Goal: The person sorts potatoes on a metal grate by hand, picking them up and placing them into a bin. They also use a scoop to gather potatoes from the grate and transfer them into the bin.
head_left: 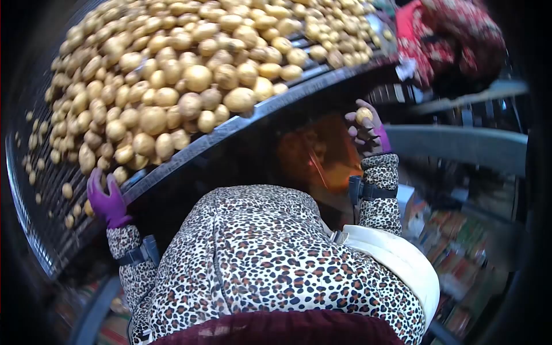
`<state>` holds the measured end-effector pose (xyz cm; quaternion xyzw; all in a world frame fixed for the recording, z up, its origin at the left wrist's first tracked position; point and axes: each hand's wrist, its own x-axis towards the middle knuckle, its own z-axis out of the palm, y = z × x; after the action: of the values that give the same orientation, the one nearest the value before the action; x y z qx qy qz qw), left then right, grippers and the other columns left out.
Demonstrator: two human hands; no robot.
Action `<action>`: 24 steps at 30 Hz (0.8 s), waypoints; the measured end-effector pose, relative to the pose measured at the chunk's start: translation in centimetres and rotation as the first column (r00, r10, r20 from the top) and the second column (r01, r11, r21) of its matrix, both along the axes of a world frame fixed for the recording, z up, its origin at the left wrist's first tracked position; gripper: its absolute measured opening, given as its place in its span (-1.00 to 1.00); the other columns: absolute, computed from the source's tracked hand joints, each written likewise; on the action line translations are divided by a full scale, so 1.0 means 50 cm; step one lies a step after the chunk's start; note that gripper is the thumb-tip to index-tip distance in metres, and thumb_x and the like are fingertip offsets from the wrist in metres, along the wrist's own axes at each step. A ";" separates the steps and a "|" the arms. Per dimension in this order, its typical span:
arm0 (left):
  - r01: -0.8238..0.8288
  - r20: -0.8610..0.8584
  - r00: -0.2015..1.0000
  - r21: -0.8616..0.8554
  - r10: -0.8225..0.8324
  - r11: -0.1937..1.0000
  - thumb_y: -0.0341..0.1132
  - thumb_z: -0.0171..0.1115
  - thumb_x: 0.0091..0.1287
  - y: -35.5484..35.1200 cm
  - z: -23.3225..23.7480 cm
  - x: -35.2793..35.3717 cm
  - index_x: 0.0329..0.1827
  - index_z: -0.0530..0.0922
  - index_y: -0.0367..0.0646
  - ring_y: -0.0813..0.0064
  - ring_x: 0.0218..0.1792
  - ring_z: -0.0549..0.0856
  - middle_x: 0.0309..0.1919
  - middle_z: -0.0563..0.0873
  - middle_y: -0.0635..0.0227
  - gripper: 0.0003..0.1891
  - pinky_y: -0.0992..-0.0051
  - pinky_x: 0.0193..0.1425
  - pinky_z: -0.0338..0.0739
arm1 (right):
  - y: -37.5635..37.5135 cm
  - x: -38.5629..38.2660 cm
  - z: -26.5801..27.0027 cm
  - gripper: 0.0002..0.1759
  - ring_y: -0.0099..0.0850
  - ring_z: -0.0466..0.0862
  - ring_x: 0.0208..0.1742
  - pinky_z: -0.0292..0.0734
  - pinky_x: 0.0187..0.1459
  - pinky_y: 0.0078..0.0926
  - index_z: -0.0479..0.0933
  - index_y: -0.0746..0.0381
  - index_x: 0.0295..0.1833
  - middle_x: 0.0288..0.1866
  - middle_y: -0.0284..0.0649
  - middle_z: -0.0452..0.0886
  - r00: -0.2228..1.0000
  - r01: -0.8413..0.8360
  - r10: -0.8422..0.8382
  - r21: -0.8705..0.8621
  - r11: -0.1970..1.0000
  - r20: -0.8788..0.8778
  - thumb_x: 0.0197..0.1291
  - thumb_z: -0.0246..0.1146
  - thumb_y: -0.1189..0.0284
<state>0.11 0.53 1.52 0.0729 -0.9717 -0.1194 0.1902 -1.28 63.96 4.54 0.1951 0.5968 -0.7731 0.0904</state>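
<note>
My right hand (369, 131), in a purple and grey glove, is off the conveyor's front edge with a small potato (364, 117) held against its fingers. Below that hand is a dark opening with an orange-lit container. At the lower left, my left hand (108, 198) wears a purple glove and rests by the conveyor's rim (190, 150). Its fingers are apart, pointing up toward the potatoes, and I see nothing held in it. Many potatoes (152, 120) of mixed sizes are heaped on the dark slatted conveyor (52, 201).
Another person's red patterned sleeve (422, 46) is at the upper right, beyond the conveyor's end. An orange-lit container (328, 155) stands below the rim. A grey metal beam (460, 146) runs to the right. Coloured sacks or litter (454, 247) cover the floor at lower right.
</note>
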 end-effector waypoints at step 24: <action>-0.164 -0.063 0.985 -0.063 0.161 0.984 -0.27 0.36 0.16 0.088 0.121 0.235 0.20 0.53 -0.14 0.09 0.30 0.46 0.26 0.52 0.13 -0.50 0.15 0.41 0.31 | 0.327 0.008 -0.244 -0.40 -0.23 0.54 0.24 0.45 0.29 -0.30 0.31 0.31 0.42 0.28 0.05 0.50 0.811 0.573 -0.471 0.637 0.516 -0.348 0.27 0.23 0.48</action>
<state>11.87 4.95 7.57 0.1420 -0.9602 -0.0726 0.2294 -0.88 80.32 -7.67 0.3333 0.7664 -0.4789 -0.2687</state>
